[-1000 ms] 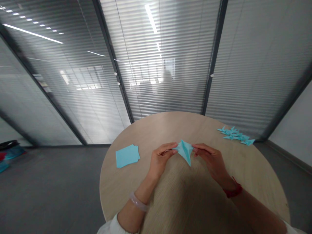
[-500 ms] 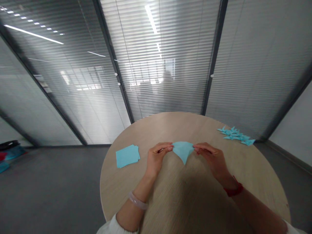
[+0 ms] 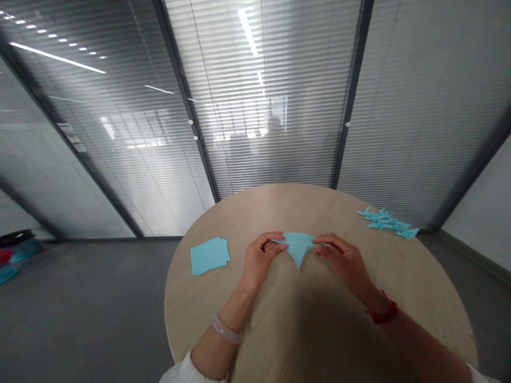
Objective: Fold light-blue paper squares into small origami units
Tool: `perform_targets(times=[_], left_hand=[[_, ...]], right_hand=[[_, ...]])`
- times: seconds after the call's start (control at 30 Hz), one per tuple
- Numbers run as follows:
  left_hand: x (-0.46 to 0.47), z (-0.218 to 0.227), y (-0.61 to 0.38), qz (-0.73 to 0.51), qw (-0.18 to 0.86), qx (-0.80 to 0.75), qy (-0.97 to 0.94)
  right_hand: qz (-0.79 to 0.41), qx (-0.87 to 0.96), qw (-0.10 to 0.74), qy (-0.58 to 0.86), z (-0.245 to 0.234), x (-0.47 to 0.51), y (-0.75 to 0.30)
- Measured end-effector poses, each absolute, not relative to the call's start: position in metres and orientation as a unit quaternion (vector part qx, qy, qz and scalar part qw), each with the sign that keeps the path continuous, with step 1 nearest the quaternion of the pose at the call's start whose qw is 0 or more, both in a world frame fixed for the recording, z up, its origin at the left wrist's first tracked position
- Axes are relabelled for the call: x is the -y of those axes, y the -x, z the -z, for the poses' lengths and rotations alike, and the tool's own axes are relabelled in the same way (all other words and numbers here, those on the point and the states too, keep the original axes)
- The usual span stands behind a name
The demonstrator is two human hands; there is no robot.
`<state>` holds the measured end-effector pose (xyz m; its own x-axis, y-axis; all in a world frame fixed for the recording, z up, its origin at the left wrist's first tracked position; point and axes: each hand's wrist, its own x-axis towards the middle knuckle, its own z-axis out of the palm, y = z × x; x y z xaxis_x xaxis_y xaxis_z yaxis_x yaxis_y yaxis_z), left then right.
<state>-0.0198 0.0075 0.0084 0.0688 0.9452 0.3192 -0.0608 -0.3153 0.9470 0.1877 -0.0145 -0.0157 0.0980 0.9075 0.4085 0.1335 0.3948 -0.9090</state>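
Note:
A light blue folded paper (image 3: 297, 246) lies flat on the round wooden table (image 3: 319, 319), its point facing me. My left hand (image 3: 261, 258) pinches its left corner with thumb and fingers closed. My right hand (image 3: 341, 258) pinches the right corner the same way. A pale bracelet sits on my left wrist, a red band on my right.
A small stack of light blue square sheets (image 3: 209, 254) lies on the table to the left. Several folded blue paper pieces (image 3: 385, 221) are grouped at the far right edge. Glass walls with blinds (image 3: 271, 96) stand behind the table; grey floor surrounds it.
The folded paper was held raised with a flap standing up; it has since been flattened onto the table, and both hands have closed in slightly on its corners.

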Motion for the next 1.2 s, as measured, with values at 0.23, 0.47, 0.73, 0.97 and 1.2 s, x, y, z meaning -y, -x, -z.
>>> perform_targets(times=[0.23, 0.47, 0.73, 0.97, 1.2], left_hand=[[-0.0078, -0.0058, 0.0169, -0.556, 0.417, -0.384, -0.608], [-0.0056, -0.0043, 0.0147, -0.548, 0.426, -0.389, -0.606], [-0.0011, -0.0044, 0.0128, -0.573, 0.443, -0.414, -0.551], [-0.0028, -0.0089, 0.0171, -0.598, 0.505, -0.378, -0.494], [-0.0055, -0.0091, 0.0198, -0.599, 0.518, -0.381, -0.477]], right_hand=[[-0.318, 0.604, 0.591, 0.430, 0.0129, 0.0164, -0.1824], [-0.307, 0.589, 0.576, 0.476, 0.0103, 0.0174, -0.1816], [-0.342, 0.560, 0.597, 0.462, 0.0169, 0.0160, -0.1817], [-0.372, 0.529, 0.613, 0.454, 0.0150, 0.0153, -0.1839], [-0.369, 0.499, 0.621, 0.478, 0.0122, 0.0126, -0.1858]])
